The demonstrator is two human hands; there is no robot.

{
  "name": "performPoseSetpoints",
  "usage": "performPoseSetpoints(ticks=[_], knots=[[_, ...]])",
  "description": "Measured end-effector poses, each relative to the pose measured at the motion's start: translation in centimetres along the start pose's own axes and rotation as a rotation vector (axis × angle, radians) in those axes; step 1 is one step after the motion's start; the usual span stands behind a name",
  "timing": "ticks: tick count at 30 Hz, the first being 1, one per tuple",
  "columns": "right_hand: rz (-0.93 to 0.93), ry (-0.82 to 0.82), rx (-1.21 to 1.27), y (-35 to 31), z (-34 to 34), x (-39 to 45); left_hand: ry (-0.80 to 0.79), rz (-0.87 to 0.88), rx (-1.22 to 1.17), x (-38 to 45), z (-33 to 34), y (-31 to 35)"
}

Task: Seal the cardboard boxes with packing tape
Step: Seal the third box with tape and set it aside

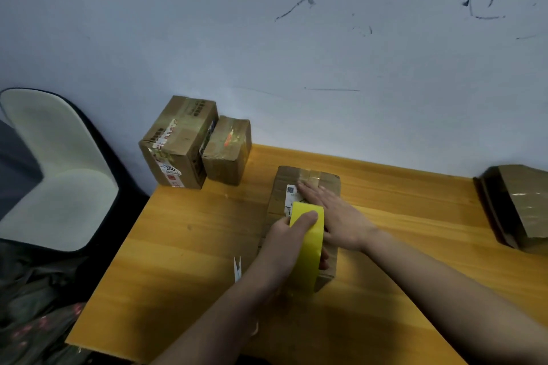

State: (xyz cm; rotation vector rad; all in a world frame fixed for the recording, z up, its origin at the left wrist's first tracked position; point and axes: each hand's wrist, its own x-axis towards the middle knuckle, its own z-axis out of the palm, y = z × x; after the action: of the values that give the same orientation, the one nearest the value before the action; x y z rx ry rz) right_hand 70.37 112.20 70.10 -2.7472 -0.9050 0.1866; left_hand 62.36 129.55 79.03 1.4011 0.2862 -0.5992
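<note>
A cardboard box lies mid-counter. Two sealed boxes stand touching at the far left corner against the wall; another box sits at the right edge. A chair stands left of the counter.

Yellow tape roll, brown box, orange table

Dim, bluish light; soft shadows under the forearms, wide-angle bending at the edges.
</note>
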Motion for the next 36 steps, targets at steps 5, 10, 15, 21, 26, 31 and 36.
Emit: performPoseSetpoints(ticks=[5,10,15,21,26,31,36], knots=[[0.085,-0.033,-0.001,2.3,-0.8,2.8,-0.007,0.018,0.025,2.7,-0.5,2.6],[0.221,0.132,0.179,2.9,-1.9,4.6,-0.005,0.174,0.212,4.4,-1.9,3.5],[0.204,0.181,0.195,2.7,-1.1,4.6,0.000,0.318,0.229,4.8,-1.7,2.0],[0.231,0.149,0.177,2.8,-1.3,5.0,0.059,0.287,0.221,4.6,-0.9,2.7],[0.280,0.071,0.192,2.5,-1.9,5.3,0.018,0.096,0.121,2.6,-1.1,1.6],[0.264,-0.109,0.148,3.2,-3.5,5.2,0.035,0.059,0.134,2.1,-1.4,1.9],[0.286,-0.065,0.236,2.9,-3.7,5.3,0.038,-0.029,0.137,1.8,-1.7,1.6]])
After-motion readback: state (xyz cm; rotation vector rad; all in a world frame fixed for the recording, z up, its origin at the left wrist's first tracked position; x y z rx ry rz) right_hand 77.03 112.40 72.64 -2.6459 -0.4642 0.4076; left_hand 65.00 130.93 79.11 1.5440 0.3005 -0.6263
